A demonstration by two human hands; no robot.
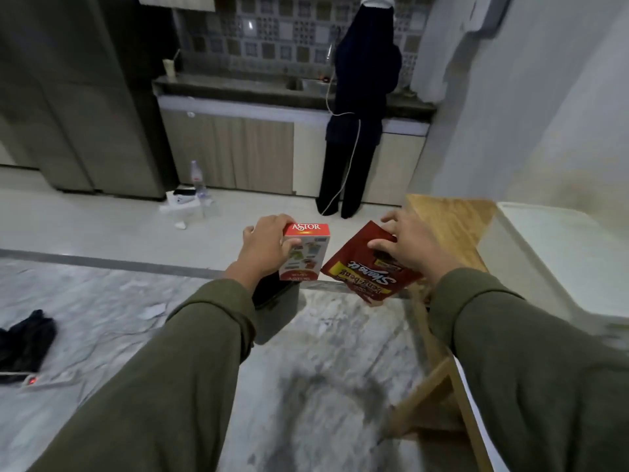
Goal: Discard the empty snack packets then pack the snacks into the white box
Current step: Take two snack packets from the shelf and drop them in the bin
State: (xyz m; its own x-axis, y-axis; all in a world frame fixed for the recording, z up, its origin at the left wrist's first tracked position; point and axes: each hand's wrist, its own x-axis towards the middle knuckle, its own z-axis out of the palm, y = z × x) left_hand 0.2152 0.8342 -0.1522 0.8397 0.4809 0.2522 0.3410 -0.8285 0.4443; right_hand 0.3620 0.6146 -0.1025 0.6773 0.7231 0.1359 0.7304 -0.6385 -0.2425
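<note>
Your olive sleeves fill the foreground, both arms stretched forward over the marble floor. Your left hand is clamped around a red-and-white Astor box, held upright. Your right hand pinches the top of a red snack packet, tilted, print upside down. Box and packet sit just beside each other, both above a dark bin on the floor. A wooden table with a white box on it is at your right. Someone in dark clothes stands at the counter.
</note>
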